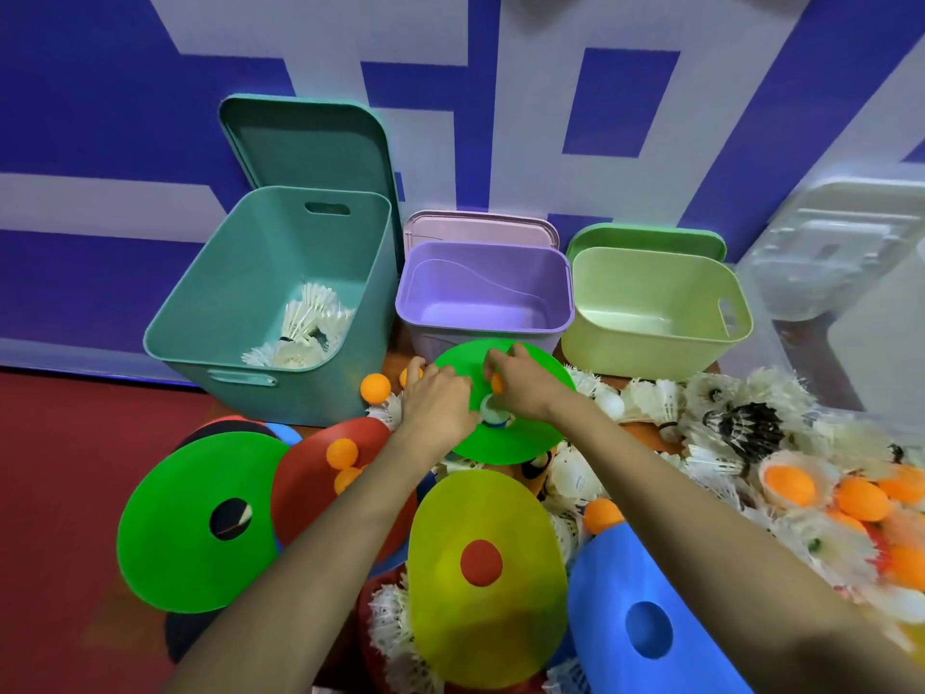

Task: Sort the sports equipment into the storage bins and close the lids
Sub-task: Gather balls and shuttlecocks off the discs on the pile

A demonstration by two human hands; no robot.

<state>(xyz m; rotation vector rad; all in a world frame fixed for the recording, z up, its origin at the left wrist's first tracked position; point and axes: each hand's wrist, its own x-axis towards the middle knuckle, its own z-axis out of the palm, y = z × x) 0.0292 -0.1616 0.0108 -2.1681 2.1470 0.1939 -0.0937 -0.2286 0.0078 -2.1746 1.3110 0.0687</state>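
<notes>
With 1 orange ball [496, 384] pinched in the fingers [518, 353] of the right hand [525, 388] and a second ball [404, 376] seemingly clasped in the left hand [435, 400], both by the green cone [505, 445], they are best dropped into the purple bin [450, 273] just behind, not among the teal bin's [250, 273] shuttlecocks [305, 328].

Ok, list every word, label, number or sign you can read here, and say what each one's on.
No readable text anywhere.
Wall: huge blue-and-white shapes, maybe cropped lettering; unreadable.
Shuttlecock: tiny dark marks, too small to read.
Clear lid: moulded relief, blurred.
Teal bin, purple bin, light green bin: no labels visible.
</notes>
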